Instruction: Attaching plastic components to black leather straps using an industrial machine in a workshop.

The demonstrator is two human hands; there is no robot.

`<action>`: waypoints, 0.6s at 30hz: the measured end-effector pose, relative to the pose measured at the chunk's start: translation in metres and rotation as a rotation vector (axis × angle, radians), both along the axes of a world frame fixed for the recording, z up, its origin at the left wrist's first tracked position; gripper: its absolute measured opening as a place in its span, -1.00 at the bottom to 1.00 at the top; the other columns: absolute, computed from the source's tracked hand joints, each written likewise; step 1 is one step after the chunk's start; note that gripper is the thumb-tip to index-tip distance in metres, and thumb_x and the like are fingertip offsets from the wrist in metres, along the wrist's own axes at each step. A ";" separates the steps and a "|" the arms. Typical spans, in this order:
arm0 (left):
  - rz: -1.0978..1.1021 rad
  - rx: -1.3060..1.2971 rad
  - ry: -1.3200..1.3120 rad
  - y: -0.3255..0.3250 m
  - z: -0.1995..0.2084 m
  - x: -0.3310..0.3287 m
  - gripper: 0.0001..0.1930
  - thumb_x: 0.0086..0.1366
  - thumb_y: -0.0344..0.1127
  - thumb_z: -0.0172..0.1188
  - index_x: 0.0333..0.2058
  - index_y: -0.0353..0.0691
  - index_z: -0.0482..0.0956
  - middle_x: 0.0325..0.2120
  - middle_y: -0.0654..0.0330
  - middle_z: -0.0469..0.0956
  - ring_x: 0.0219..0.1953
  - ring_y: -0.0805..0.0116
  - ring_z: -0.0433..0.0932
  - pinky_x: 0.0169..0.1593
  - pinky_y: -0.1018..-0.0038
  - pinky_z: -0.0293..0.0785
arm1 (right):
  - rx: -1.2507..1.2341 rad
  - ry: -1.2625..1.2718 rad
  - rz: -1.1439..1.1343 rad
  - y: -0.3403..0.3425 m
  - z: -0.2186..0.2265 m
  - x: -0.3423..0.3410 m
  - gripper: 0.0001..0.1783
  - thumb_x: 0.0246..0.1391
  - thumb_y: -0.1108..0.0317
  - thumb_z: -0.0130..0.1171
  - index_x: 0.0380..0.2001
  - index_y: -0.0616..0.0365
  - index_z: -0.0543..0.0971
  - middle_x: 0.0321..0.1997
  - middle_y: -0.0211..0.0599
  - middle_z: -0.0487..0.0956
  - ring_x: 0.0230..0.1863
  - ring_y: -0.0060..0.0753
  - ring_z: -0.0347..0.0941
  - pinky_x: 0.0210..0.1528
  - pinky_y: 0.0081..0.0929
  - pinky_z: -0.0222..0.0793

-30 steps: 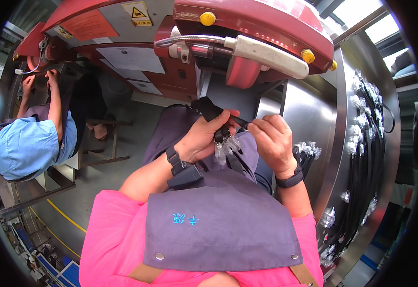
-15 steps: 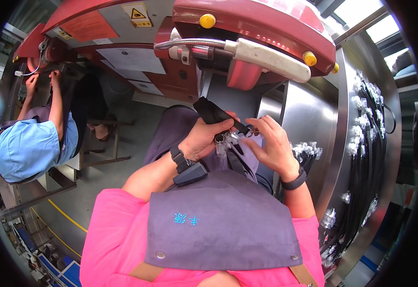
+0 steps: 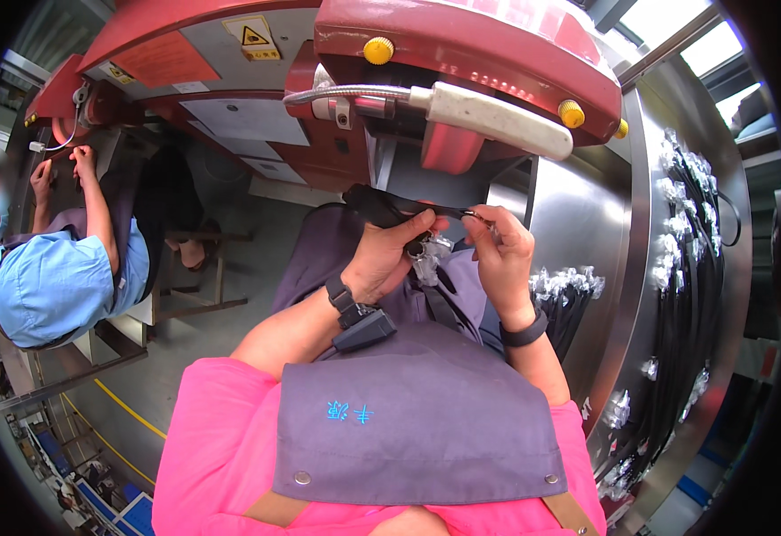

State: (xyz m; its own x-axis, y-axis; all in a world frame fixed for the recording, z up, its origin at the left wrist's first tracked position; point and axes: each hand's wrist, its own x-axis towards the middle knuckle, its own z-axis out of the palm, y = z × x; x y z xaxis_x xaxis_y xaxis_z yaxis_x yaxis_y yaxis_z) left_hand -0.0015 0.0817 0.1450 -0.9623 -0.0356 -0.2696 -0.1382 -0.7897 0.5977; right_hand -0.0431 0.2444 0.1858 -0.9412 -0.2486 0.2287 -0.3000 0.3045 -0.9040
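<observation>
A folded black strap (image 3: 377,206) lies across my left hand (image 3: 377,259), its thumb pressed on top and its fingers closed underneath. At the strap's right end, my right hand (image 3: 505,259) pinches the end between thumb and fingertips; a small bit of metal shows there, partly hidden by the fingers. Below the strap, beside my left fingers, hang fittings wrapped in clear plastic (image 3: 429,261) with a metal ring. More black strap (image 3: 449,308) runs down from them over my apron and lap.
Just beyond my hands stands a red machine (image 3: 462,45) with a white handle (image 3: 498,118) and a pink-lit wheel (image 3: 451,147). On the right, a steel table (image 3: 587,205) bears bundled straps (image 3: 681,295) with plastic-wrapped ends. A co-worker in a blue shirt (image 3: 60,281) sits at left.
My right fingers have closed from a loose, spread pose into a pinch at the strap's end. The strap has swung from slanting to nearly level, and the plastic-wrapped fittings show more plainly.
</observation>
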 end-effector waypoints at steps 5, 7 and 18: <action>-0.003 0.110 -0.157 0.008 0.012 -0.008 -0.81 0.30 -0.35 0.19 -0.17 -0.32 0.58 -0.28 0.14 0.61 -0.25 0.42 0.58 -0.17 0.47 0.54 | -0.291 -0.217 -0.021 -0.009 -0.009 -0.013 -0.92 0.14 0.49 0.16 -0.29 0.25 0.54 -0.46 -0.39 0.55 -0.55 -0.69 0.41 -0.57 -0.69 0.32; -0.005 0.165 -0.187 0.011 0.012 -0.012 -0.81 0.30 -0.34 0.19 -0.17 -0.31 0.57 -0.26 0.15 0.61 -0.23 0.41 0.58 -0.17 0.47 0.55 | -0.342 -0.243 -0.021 -0.011 -0.011 -0.019 -0.90 0.18 0.45 0.15 -0.27 0.26 0.53 -0.45 -0.40 0.55 -0.56 -0.70 0.40 -0.58 -0.70 0.31; 0.018 0.271 -0.203 0.018 -0.001 -0.024 -0.84 0.29 -0.35 0.21 -0.21 -0.28 0.58 -0.24 0.16 0.62 -0.16 0.41 0.59 -0.12 0.50 0.54 | -0.387 -0.342 0.010 -0.009 -0.019 -0.042 -0.83 0.21 0.37 0.14 -0.25 0.28 0.52 -0.43 -0.34 0.55 -0.52 -0.67 0.42 -0.59 -0.68 0.33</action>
